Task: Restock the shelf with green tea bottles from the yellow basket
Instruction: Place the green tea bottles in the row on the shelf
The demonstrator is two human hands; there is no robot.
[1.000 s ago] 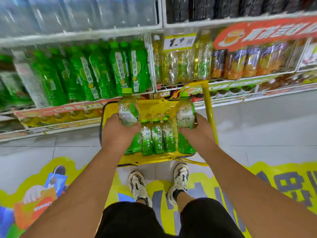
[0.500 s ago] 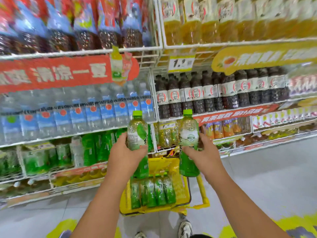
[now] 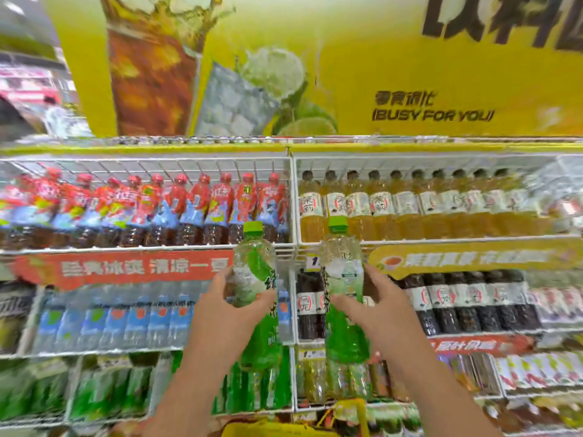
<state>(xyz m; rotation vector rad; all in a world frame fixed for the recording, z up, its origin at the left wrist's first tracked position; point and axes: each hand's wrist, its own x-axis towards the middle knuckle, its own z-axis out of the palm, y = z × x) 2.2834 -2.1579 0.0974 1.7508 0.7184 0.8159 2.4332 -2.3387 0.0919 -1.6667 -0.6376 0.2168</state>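
Right now I hold two green tea bottles upright in the middle of the frame, one in each of my hands. My left hand [image 3: 230, 305] is wrapped around the left bottle [image 3: 256, 298] at its label, thumb across the front; my right hand [image 3: 375, 305] grips the right bottle [image 3: 344, 298] the same way. Both green caps reach up to the rail of the upper shelf [image 3: 126, 247]. Behind them the rows are blurred — red-capped bottles [image 3: 189, 203] at the upper left, amber tea bottles [image 3: 410, 206] at the upper right, water bottles [image 3: 110, 320] at mid left, dark bottles [image 3: 457, 307] at mid right. Green bottles [image 3: 94, 389] fill the lower left shelf. The yellow basket [image 3: 277, 428] just shows at the bottom edge — a yellow banner [image 3: 378, 58] runs across the top.
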